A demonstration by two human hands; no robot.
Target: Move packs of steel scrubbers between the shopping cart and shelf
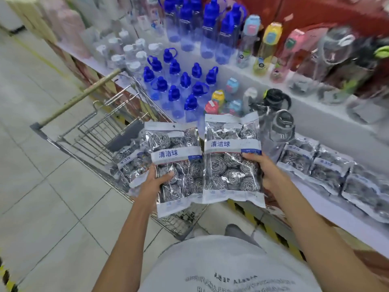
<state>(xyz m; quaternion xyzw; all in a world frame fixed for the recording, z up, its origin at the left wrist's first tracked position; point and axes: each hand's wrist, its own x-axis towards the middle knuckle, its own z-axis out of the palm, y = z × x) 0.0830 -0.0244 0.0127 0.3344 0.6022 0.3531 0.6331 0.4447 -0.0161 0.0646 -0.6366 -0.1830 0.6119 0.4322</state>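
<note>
Both hands are holding 1 pack each at the centre of the frame. Left hand (154,182) is gripping the lower left edge of the left pack (176,165), thumb lying across its front; right hand (263,171) is pinching the right edge of the right pack (232,159) just under its label band. These plastic bags of coiled wire balls are probably light, crinkly and slippery, so gripping an edge or the sealed header seems safest. More packs are lying in the shopping cart (88,131) at centre left, and others are lining the shelf (328,209) at lower right.
</note>
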